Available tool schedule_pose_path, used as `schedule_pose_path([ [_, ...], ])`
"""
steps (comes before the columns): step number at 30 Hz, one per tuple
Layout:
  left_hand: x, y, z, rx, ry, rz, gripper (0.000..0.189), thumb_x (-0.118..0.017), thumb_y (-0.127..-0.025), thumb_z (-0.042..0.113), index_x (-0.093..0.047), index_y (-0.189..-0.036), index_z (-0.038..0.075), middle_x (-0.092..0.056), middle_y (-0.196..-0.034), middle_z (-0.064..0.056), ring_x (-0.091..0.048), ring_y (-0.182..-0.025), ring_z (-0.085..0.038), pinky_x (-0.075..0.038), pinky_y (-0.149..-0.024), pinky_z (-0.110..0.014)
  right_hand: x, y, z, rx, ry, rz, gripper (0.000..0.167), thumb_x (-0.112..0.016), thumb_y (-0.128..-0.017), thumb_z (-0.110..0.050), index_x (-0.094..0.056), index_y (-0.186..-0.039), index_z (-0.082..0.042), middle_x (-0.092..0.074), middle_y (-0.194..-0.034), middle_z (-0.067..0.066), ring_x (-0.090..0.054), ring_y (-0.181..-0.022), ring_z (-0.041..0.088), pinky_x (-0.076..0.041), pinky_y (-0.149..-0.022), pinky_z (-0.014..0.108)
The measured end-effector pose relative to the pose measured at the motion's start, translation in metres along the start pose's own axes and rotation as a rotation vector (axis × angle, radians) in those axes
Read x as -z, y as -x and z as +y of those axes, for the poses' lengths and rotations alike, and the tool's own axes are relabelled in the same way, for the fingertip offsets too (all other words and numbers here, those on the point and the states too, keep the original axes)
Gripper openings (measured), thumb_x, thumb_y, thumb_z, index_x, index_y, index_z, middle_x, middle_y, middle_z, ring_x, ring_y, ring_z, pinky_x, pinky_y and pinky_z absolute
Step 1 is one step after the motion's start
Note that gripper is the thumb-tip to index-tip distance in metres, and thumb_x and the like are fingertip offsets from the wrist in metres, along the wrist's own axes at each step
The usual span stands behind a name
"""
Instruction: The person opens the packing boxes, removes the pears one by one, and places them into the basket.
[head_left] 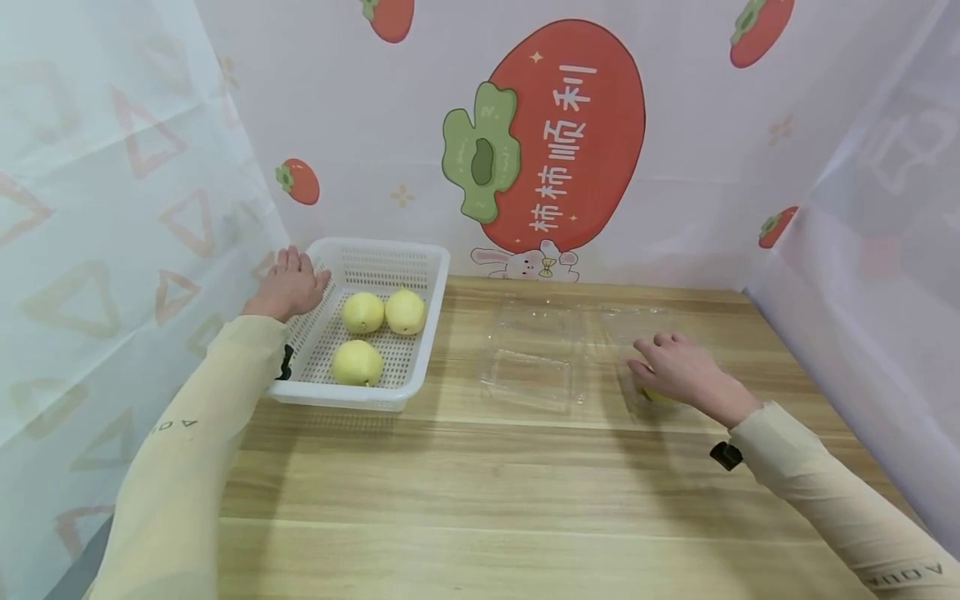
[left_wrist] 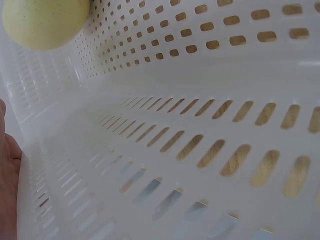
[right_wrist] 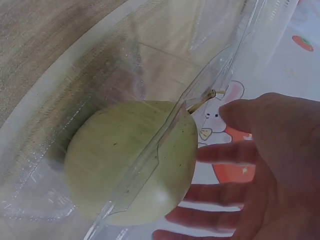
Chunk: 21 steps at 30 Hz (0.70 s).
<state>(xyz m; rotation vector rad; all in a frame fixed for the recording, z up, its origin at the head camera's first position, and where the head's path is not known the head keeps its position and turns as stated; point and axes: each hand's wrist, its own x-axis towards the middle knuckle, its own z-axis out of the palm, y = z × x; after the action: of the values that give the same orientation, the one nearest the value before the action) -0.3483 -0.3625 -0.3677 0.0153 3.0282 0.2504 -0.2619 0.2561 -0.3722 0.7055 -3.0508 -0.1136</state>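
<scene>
In the head view my left hand [head_left: 288,287] rests at the left rim of a white perforated plastic basket [head_left: 337,395], its fingers extended. Inside the basket lie three pale yellow pears [head_left: 357,363]. On the right, my right hand [head_left: 690,371] is over another pear [head_left: 654,395], which it mostly covers from above. The right wrist view shows this pear [right_wrist: 130,165], stem up, in a clear plastic clamshell box [right_wrist: 155,150]. Loosely spread fingers [right_wrist: 220,192] lie beside the pear; the thumb stands apart from it. Whether the fingertips touch it is unclear.
Between the basket and my right hand lies a second clear plastic clamshell box [head_left: 531,375], lid open. Everything stands on a wood-grain table [head_left: 480,492]. Printed white sheets [head_left: 697,167] enclose the back and both sides.
</scene>
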Motion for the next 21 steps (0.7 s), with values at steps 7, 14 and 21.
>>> schedule_pose_path([
  [7,0.001,0.000,-0.001,0.000,0.007,-0.002,0.083,-0.010,-0.104,0.050,0.007,-0.149,-0.017,0.021,-0.154,-0.037,0.020,-0.145,-0.050,0.005,-0.120,-0.062,-0.001,0.000,0.008,-0.046,-0.029,-0.109,0.050,-0.048,-0.102,-0.037,-0.058,-0.130,0.003,-0.065,-0.116,0.026,-0.060,-0.105,0.046,-0.050,-0.087,0.060],
  [14,0.001,0.002,0.001,0.011,0.010,-0.006,0.083,-0.010,-0.104,0.051,0.009,-0.148,-0.017,0.022,-0.154,-0.036,0.021,-0.145,-0.050,0.005,-0.120,-0.062,-0.005,-0.003,0.014,-0.068,-0.062,-0.156,0.047,-0.046,-0.102,-0.041,-0.064,-0.118,-0.001,-0.068,-0.103,0.017,-0.064,-0.091,0.034,-0.053,-0.068,0.045],
  [21,0.004,0.004,0.004,0.007,0.007,-0.023,0.081,-0.013,-0.105,0.048,0.009,-0.148,-0.018,0.021,-0.154,-0.038,0.019,-0.145,-0.051,0.003,-0.120,-0.062,-0.013,-0.006,0.019,-0.081,-0.142,-0.193,0.038,-0.043,-0.103,-0.039,-0.065,-0.102,-0.008,-0.065,-0.086,0.005,-0.057,-0.074,0.017,-0.043,-0.058,0.033],
])
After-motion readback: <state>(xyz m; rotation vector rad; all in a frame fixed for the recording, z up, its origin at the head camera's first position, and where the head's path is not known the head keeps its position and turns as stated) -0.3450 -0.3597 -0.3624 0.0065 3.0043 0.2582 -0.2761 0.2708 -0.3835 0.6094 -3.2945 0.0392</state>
